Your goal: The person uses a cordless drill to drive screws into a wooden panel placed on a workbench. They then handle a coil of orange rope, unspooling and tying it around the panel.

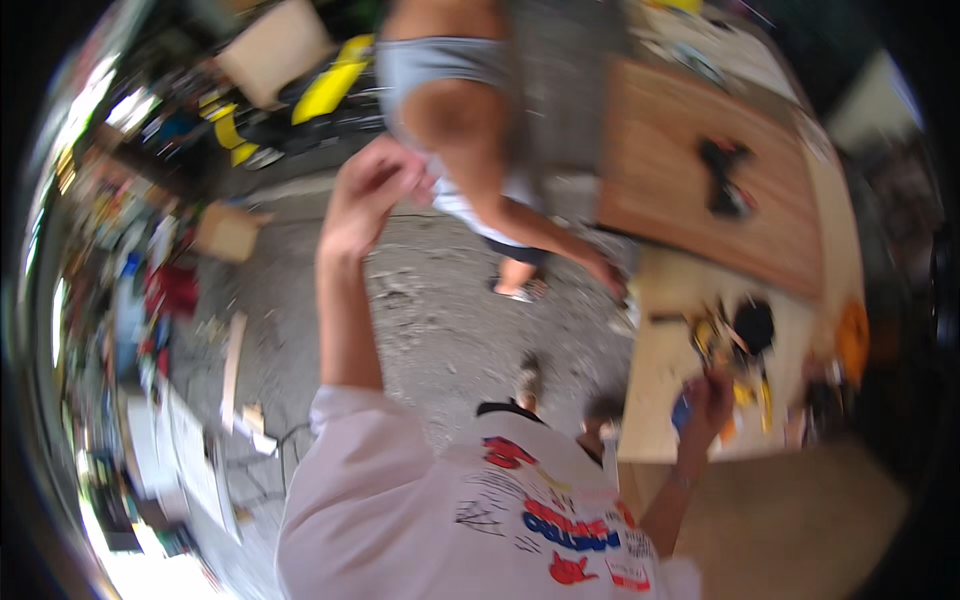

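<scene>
My left hand [376,190] is raised in front of me over the concrete floor. Its fingers look bent, but blur hides whether they grip anything. Close beyond it in the picture stands another person [462,120] in a grey and white top, one arm reaching down toward the table edge. At the right, my right hand [708,405] is over the plywood worktable [655,350], its fingers smeared by motion. A blue round item [682,414] shows right beside that hand; I cannot tell whether it is held. Yellow-and-black tools [706,335] and a dark round piece [753,325] lie just beyond.
A brown wooden panel [650,150] lies on the far part of the table, bearing a black power tool [724,175]. An orange round object [852,340] sits at the right edge. Leftward are a wood strip [233,370], a cardboard box [227,232] and heaped clutter.
</scene>
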